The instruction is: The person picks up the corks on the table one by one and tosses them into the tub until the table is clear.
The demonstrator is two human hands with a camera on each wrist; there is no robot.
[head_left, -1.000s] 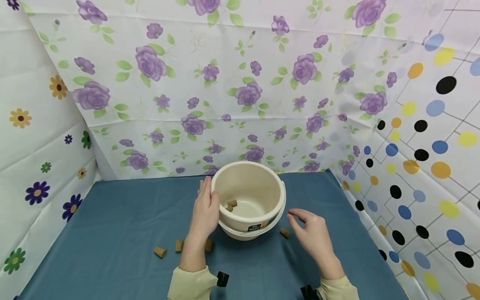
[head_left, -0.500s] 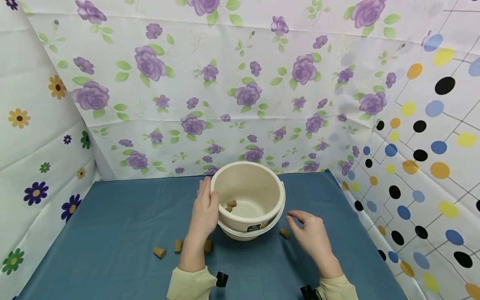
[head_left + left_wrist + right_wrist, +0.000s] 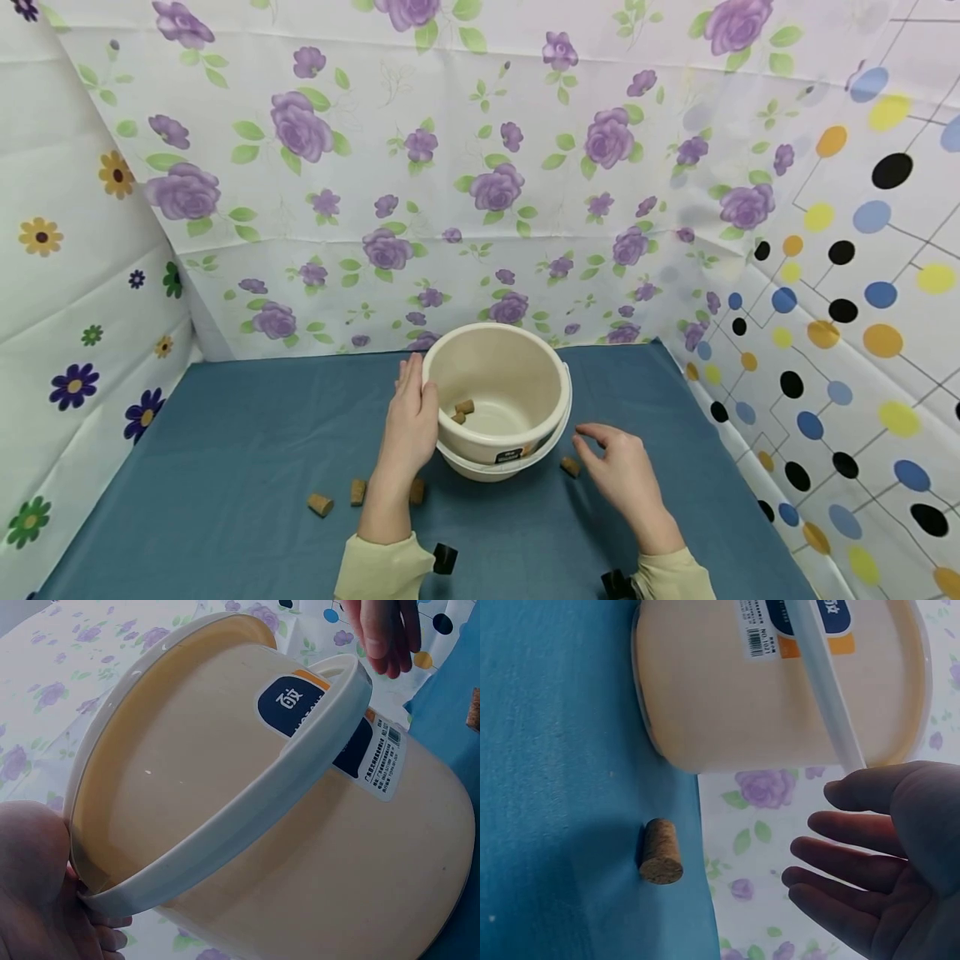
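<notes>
A cream plastic bucket stands on the blue cloth, with two corks visible on its inside bottom. Its white handle hangs down around the near side, across the dark label. Against the bucket's left side rests my left hand, fingers straight and together, thumb beside the rim. My right hand hovers right of the bucket, fingers loosely bent and holding nothing. In the right wrist view, its thumb overlaps the handle's end. A single cork lies on the cloth close to this hand.
Left of the bucket lie more corks: one at the far left, a cork in the middle, and a third cork partly behind my left wrist. A flowered sheet hangs behind the table; a dotted sheet borders the right.
My right hand has sunk very slightly beside the bucket. My left hand, the bucket and the corks have stayed in place.
</notes>
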